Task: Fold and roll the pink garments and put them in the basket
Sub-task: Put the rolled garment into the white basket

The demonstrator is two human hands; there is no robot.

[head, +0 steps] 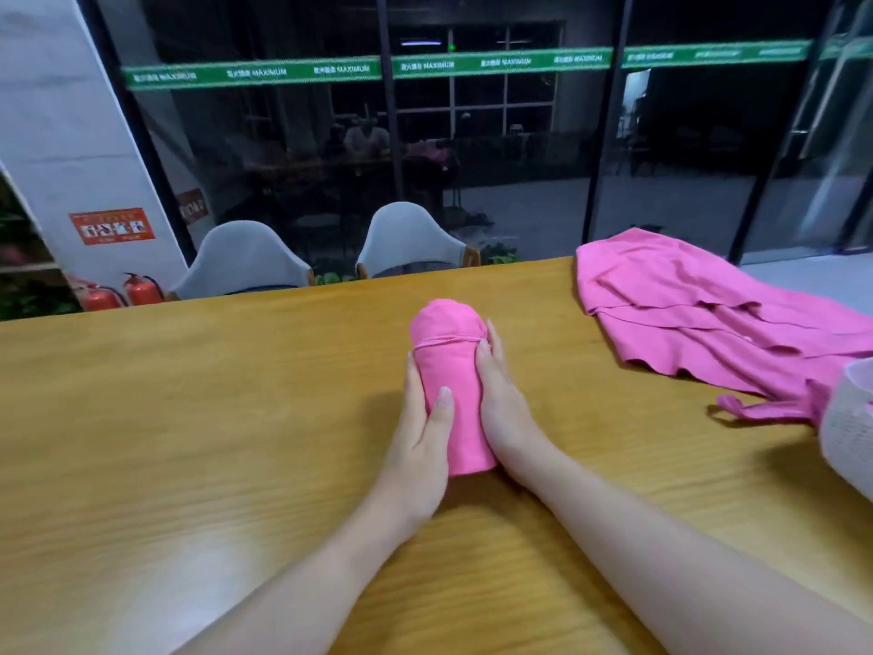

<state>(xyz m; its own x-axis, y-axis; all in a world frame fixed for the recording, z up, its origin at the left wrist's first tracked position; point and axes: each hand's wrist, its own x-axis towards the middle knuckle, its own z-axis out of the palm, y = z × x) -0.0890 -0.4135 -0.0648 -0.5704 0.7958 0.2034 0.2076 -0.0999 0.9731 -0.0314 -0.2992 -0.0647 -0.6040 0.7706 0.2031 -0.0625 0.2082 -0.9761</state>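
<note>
Your two bare forearms reach in from the near edge of the long yellow wooden table (189,418), and both hands meet at the rolled pink garment (449,371), a tight cloth cylinder lying end-on to you at the table's middle. Your left hand (420,442) cups the roll's left flank with the thumb laid over the top, holding it. Your right hand (500,399) lies along the right flank, fingers long and nearly straight, fingertips up by the tucked band near the far end.

So one garment looks rolled and tucked, close to ready for the basket. Right of the roll and further back, the loose pink garments (708,323) lie spread and crumpled, not yet folded, with a strap trailing toward you. That pile is what's left.

Right of the roll, at the frame's edge, sits the white woven basket (850,418), cut off so that only a curved piece of wall shows. You can't see whether anything is inside it. The pile possibly holds two or more pieces, but the layers overlap too much to count.
</note>
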